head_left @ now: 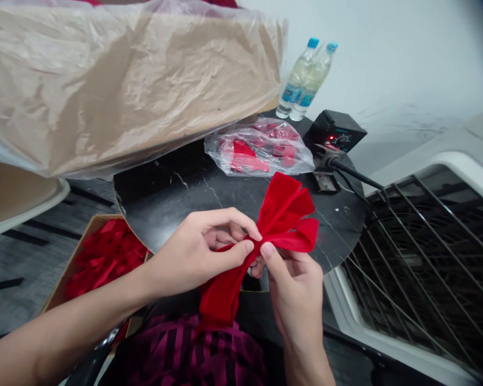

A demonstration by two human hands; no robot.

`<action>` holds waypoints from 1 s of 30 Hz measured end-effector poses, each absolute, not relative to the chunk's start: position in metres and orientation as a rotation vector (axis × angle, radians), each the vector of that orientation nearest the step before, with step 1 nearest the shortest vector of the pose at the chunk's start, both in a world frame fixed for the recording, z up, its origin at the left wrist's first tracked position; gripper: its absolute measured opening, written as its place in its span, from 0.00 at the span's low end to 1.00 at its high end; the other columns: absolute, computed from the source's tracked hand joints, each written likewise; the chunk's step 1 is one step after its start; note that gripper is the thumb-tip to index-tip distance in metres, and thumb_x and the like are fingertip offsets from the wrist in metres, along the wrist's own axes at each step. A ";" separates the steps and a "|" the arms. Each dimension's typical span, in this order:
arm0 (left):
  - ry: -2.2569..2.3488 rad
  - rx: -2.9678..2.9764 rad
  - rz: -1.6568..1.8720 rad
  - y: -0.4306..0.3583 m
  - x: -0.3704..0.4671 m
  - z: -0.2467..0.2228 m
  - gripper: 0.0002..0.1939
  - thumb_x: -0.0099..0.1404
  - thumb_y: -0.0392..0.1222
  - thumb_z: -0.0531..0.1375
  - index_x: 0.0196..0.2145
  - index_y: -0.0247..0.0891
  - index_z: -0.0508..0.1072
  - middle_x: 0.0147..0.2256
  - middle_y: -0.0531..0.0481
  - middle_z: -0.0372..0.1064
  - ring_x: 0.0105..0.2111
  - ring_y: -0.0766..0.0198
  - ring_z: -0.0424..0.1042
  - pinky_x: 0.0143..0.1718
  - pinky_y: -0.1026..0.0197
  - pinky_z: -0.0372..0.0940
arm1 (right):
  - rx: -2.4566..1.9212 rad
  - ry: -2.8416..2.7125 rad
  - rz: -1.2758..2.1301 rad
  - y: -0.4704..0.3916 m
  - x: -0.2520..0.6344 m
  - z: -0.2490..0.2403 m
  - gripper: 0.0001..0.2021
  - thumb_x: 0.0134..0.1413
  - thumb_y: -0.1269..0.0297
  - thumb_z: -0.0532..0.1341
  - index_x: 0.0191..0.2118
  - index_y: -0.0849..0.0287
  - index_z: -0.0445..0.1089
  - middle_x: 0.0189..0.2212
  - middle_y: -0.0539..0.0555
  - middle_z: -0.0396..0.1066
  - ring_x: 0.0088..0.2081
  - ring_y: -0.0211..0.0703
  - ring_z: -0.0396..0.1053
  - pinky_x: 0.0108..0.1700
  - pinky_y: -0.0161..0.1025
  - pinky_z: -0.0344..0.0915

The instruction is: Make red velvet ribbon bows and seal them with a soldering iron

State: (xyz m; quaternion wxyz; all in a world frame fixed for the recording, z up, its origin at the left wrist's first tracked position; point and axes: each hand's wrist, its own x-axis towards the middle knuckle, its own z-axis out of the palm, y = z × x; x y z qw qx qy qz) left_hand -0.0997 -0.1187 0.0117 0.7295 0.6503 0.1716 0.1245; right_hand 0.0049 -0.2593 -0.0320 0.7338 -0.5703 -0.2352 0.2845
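Both hands pinch a red velvet ribbon bow (284,206) at its gathered middle, above the near edge of the round table. My left hand (209,246) closes on it from the left, thumb and index finger at the knot. From the right, my right hand (293,284) presses its thumb against the same spot, its other fingers curled behind. Loops fan out up and to the right, while wide tails hang down toward my lap. The back of the bow's middle is hidden by my fingers.
On the black marbled table (173,187) lie a plastic bag (261,147) of red pieces and a black control box (338,131) with a cord. Two bottles (301,80) stand behind. A plastic-covered carton (145,80) overhangs the left; a box of red ribbons (108,257) sits below.
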 end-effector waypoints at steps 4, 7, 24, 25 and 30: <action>0.316 1.406 0.270 -0.118 -0.096 0.011 0.04 0.68 0.38 0.64 0.41 0.42 0.78 0.38 0.52 0.76 0.36 0.67 0.79 0.41 0.67 0.73 | -1.230 -0.472 0.657 -0.259 0.010 -0.032 0.06 0.60 0.63 0.68 0.35 0.60 0.76 0.24 0.51 0.74 0.24 0.37 0.72 0.28 0.33 0.70; 0.249 1.368 0.249 -0.118 -0.090 0.011 0.05 0.70 0.37 0.62 0.42 0.41 0.77 0.37 0.51 0.78 0.38 0.64 0.81 0.44 0.65 0.74 | -1.234 -0.457 0.674 -0.259 0.014 -0.030 0.07 0.60 0.62 0.68 0.35 0.60 0.76 0.23 0.50 0.73 0.24 0.37 0.71 0.27 0.32 0.70; 0.319 1.338 0.291 -0.109 -0.072 0.002 0.06 0.66 0.31 0.64 0.40 0.38 0.78 0.34 0.54 0.77 0.34 0.70 0.80 0.39 0.73 0.72 | -1.264 -0.429 0.684 -0.246 0.032 -0.035 0.07 0.59 0.61 0.69 0.34 0.59 0.77 0.23 0.49 0.73 0.24 0.36 0.71 0.28 0.32 0.69; 0.326 1.330 0.291 -0.108 -0.070 0.002 0.06 0.66 0.31 0.64 0.40 0.38 0.78 0.33 0.54 0.77 0.34 0.70 0.80 0.38 0.73 0.72 | -1.263 -0.434 0.683 -0.245 0.033 -0.035 0.07 0.60 0.61 0.69 0.34 0.59 0.77 0.23 0.49 0.73 0.24 0.36 0.71 0.28 0.32 0.69; 0.386 1.316 0.259 -0.103 -0.063 -0.001 0.04 0.65 0.33 0.65 0.39 0.37 0.78 0.32 0.52 0.78 0.33 0.69 0.80 0.37 0.72 0.71 | -1.269 -0.458 0.677 -0.243 0.040 -0.038 0.06 0.60 0.62 0.68 0.35 0.59 0.77 0.25 0.50 0.76 0.25 0.36 0.71 0.30 0.33 0.69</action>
